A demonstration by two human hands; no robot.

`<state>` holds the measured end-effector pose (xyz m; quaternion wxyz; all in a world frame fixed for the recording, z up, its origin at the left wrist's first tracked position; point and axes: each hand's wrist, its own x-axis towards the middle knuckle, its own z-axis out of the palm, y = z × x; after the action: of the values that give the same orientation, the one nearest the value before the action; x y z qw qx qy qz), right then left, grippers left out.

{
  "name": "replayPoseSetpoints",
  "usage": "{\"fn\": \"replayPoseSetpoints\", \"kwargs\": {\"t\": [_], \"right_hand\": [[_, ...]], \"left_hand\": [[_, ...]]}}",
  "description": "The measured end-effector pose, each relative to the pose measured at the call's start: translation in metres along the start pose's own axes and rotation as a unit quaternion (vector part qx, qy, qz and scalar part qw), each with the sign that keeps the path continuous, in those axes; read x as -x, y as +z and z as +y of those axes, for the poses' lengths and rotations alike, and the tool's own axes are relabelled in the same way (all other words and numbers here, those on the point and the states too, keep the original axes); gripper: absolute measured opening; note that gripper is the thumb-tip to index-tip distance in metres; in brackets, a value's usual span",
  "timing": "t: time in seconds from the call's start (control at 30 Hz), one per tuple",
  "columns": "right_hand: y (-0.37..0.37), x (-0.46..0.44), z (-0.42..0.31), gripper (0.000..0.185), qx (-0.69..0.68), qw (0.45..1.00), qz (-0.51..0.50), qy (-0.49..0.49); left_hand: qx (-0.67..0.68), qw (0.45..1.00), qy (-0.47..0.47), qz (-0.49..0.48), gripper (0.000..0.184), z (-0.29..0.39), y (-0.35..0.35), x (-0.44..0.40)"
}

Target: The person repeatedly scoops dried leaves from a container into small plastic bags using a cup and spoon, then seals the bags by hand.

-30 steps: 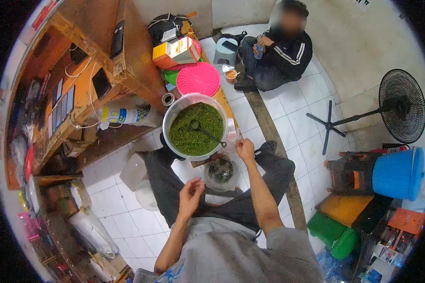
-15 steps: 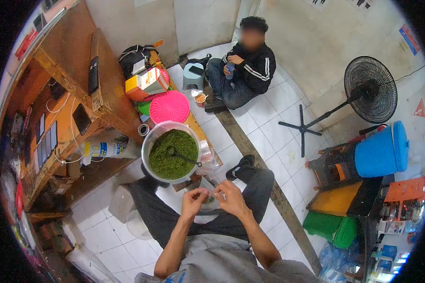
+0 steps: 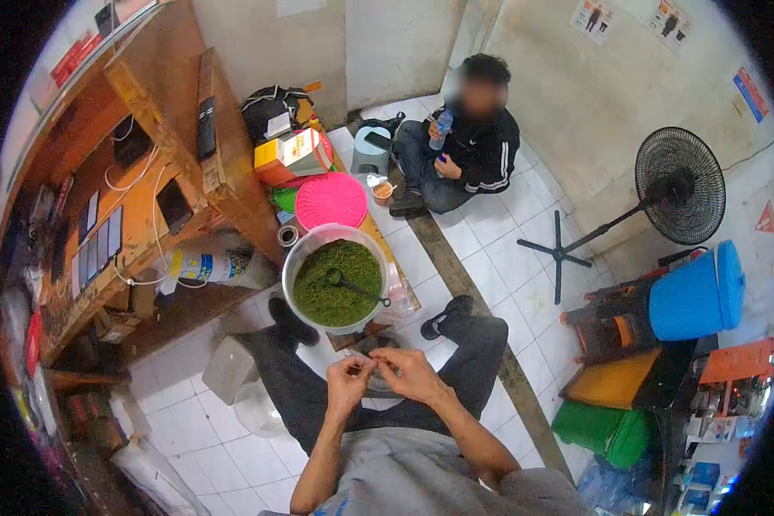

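Pinching at fingertips now, left hand (image 3: 348, 384) and right hand (image 3: 413, 376) close together, anything between too small to tell! Just beyond, tub (image 3: 288, 279) of green stuff (image 3: 322, 303), spoon (image 3: 359, 290) inside. Pays to pinch lightly, wrists steady.

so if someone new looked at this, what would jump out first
Probably the big tub of chopped green stuff with a dark ladle lying in it, near the centre, just beyond the left hand and right hand. The bright pink lid just behind it would likely come next. Over on the right, the blue bucket and, above it in view, the black fan also stand out.
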<state>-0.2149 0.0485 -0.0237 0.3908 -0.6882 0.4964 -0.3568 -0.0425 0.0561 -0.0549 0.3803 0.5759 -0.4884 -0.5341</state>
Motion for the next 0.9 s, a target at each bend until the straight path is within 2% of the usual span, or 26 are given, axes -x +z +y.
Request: {"fn": "replayPoseSetpoints", "kwargs": {"t": [0.03, 0.1, 0.13, 0.17, 0.23, 0.33, 0.4, 0.47, 0.5, 0.53, 0.57, 0.6, 0.63, 0.7, 0.73, 0.77, 0.8, 0.83, 0.87, 0.9], "right_hand": [[0.003, -0.002, -0.004, 0.034, 0.027, 0.999, 0.014, -0.031], [0.000, -0.002, -0.012, 0.035, 0.032, 0.999, -0.027, -0.018], [-0.003, -0.004, -0.018, 0.036, 0.037, 0.997, -0.063, -0.004], [0.000, -0.005, -0.012, 0.040, 0.031, 0.997, -0.066, -0.034], [-0.001, -0.008, -0.019, 0.042, -0.021, 0.998, -0.054, 0.020], [0.004, -0.011, -0.023, 0.035, -0.005, 0.997, -0.057, 0.046], [0.012, -0.012, -0.024, 0.033, 0.005, 0.997, -0.065, 0.047], [0.022, -0.011, -0.022, 0.027, 0.021, 0.999, 0.024, 0.014], [0.024, -0.008, -0.018, 0.027, 0.020, 1.000, 0.015, 0.015], [0.027, -0.005, -0.010, 0.025, -0.113, 0.989, 0.027, 0.094], [0.031, -0.002, 0.000, 0.023, -0.243, 0.954, 0.042, 0.171], [0.031, -0.004, 0.006, 0.026, -0.316, 0.931, 0.032, 0.181], [0.028, -0.002, 0.009, 0.026, -0.318, 0.930, 0.030, 0.180], [0.021, -0.005, 0.003, 0.032, -0.269, 0.946, -0.001, 0.183], [0.016, -0.009, -0.012, 0.038, -0.251, 0.953, -0.025, 0.169], [0.015, -0.006, -0.008, 0.039, -0.236, 0.948, -0.028, 0.212], [0.014, -0.009, -0.011, 0.035, -0.080, 0.983, -0.043, 0.159], [0.012, -0.017, -0.040, 0.029, 0.046, 0.995, -0.024, 0.087], [0.024, -0.012, 0.003, 0.026, 0.154, 0.987, 0.036, -0.036], [0.023, -0.015, -0.004, 0.024, 0.200, 0.974, 0.074, -0.070]], "left_hand": [[0.003, 1.000, -0.002, 0.005, 0.015, 0.003, -0.002, 0.001], [-0.055, 0.998, 0.036, 0.009, 0.017, 0.010, -0.007, 0.002], [-0.071, 0.997, -0.027, -0.003, 0.024, 0.011, -0.012, 0.002], [-0.094, 0.995, 0.037, 0.004, 0.017, 0.015, -0.014, 0.003], [-0.107, 0.992, 0.066, 0.008, 0.016, 0.017, -0.018, 0.004], [-0.040, 0.996, 0.082, 0.017, 0.017, 0.015, -0.021, 0.002], [-0.044, 0.995, 0.084, 0.011, 0.016, 0.018, -0.025, 0.002], [-0.034, 0.995, 0.086, 0.021, 0.015, 0.015, -0.027, 0.002], [-0.035, 0.996, 0.087, 0.006, 0.015, 0.016, -0.029, 0.001], [-0.037, 0.995, 0.088, -0.011, 0.015, 0.016, -0.030, 0.003], [-0.037, 0.996, 0.085, -0.007, 0.015, 0.011, -0.028, 0.004], [0.027, 0.997, 0.067, -0.035, 0.016, 0.005, -0.027, 0.002], [0.089, 0.993, 0.052, -0.063, 0.016, 0.003, -0.026, 0.001], [0.100, 0.992, 0.039, -0.060, 0.015, 0.003, -0.026, 0.000], [0.050, 0.997, 0.047, -0.042, 0.016, 0.002, -0.025, 0.001], [-0.003, 0.998, 0.054, -0.019, 0.017, 0.000, -0.025, 0.003], [-0.085, 0.992, 0.097, 0.015, 0.018, -0.005, -0.024, 0.003], [-0.169, 0.975, 0.139, 0.048, 0.020, -0.007, -0.020, 0.004], [-0.239, 0.961, 0.124, 0.065, 0.022, 0.000, -0.019, 0.007], [-0.305, 0.942, 0.110, 0.081, 0.024, 0.007, -0.018, 0.009]]}}
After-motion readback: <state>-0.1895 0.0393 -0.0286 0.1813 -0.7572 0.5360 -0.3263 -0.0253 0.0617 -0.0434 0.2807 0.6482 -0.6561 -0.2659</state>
